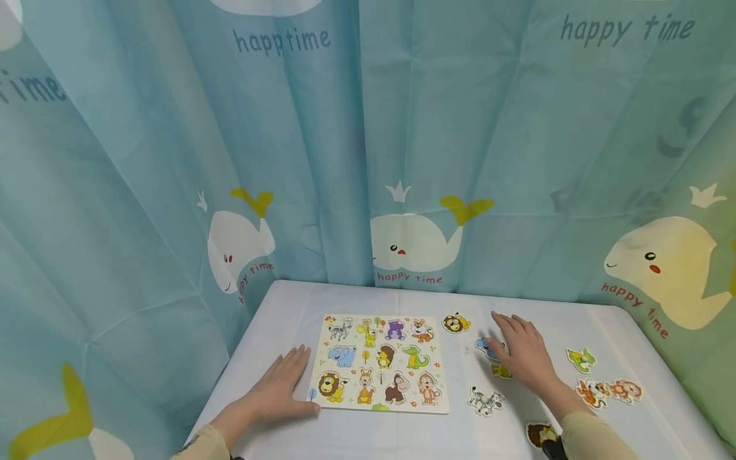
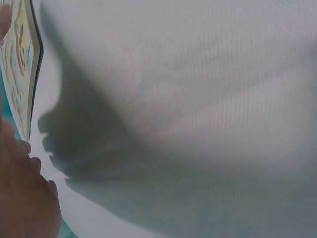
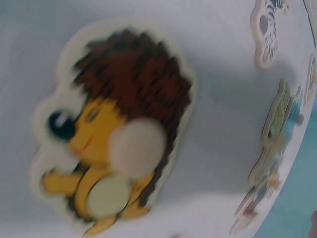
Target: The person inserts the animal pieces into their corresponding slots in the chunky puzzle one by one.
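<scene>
White worktop [image 1: 351,441] bearing an animal puzzle board [image 1: 399,363]; the left hand [image 1: 282,391], fingers extended, is beside its left edge. Right of the board, the right hand [image 1: 523,351], fingers outstretched, partly covers a blue piece [image 1: 485,346], contact unclear, between lion [image 1: 456,323] and zebra pieces [image 1: 485,402].

The person here wears beige sleeves, both cut off by the view's lower edge. The left sleeve [image 1: 206,446] carries a small dark marking [image 1: 194,441], too tiny to make out; under the right sleeve [image 1: 595,437] pokes a black piece [image 1: 554,449] of wrist gear.
</scene>
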Tool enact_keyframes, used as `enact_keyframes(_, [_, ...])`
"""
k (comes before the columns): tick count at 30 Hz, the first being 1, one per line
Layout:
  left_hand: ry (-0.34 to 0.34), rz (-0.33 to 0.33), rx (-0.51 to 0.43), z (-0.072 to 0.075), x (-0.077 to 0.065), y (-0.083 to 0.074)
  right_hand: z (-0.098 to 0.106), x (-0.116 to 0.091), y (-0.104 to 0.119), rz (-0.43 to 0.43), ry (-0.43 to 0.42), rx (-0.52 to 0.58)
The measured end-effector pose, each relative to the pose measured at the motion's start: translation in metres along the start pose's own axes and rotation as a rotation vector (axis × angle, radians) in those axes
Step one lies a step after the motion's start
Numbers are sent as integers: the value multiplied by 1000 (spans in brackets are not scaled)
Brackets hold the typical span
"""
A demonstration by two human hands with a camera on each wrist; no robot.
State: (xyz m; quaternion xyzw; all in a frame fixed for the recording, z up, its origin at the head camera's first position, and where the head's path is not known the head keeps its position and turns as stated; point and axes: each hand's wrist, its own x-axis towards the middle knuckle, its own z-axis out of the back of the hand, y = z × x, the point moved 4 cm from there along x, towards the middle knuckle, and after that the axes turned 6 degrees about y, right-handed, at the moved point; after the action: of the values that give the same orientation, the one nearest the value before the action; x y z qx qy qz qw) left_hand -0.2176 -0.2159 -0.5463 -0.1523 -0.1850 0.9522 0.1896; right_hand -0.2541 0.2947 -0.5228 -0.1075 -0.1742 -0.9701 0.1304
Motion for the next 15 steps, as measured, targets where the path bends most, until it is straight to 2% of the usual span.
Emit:
enact_keyframes(9, [18, 35, -17, -8, 1, -2, -13, 14, 14, -13, 54, 37])
enact_keyframes(15, [33, 64, -36, -8, 2, -2, -20, 24, 20, -29, 49, 53])
